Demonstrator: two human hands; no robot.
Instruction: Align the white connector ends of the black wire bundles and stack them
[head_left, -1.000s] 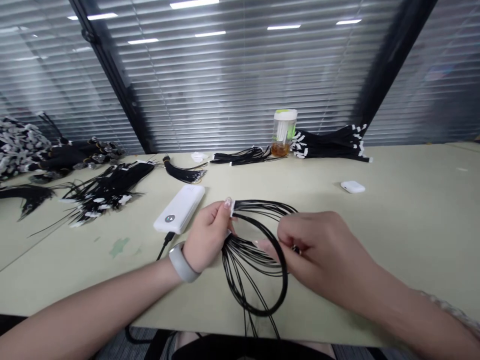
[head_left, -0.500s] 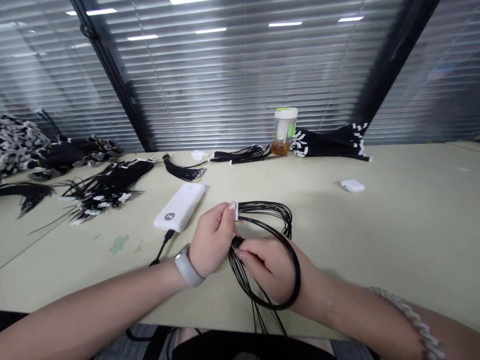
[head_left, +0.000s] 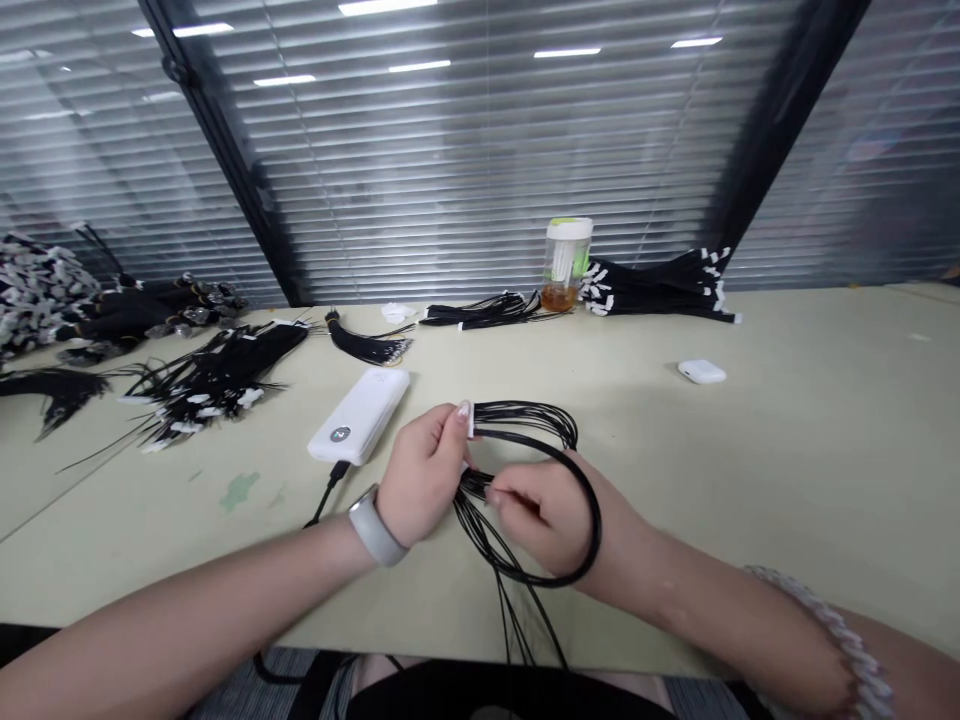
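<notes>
Pinches a white connector point(head_left: 471, 421) at the end of a black wire bundle point(head_left: 534, 412) with the left grip point(head_left: 421, 478). Pinches the bundle's strands just beside it with the right grip point(head_left: 551, 512), wrist ringed by a thick black cable loop point(head_left: 596, 520). Beyond, on the beige surface point(head_left: 787, 450): white power bank point(head_left: 361, 414), earbud case point(head_left: 703, 372).

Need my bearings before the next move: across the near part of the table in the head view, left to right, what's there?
Spread of loose black wires → white power bank → left hand, pinching the white connector of a black wire bundle → right hand, gripping that bundle's strands → white earbud case.
</notes>
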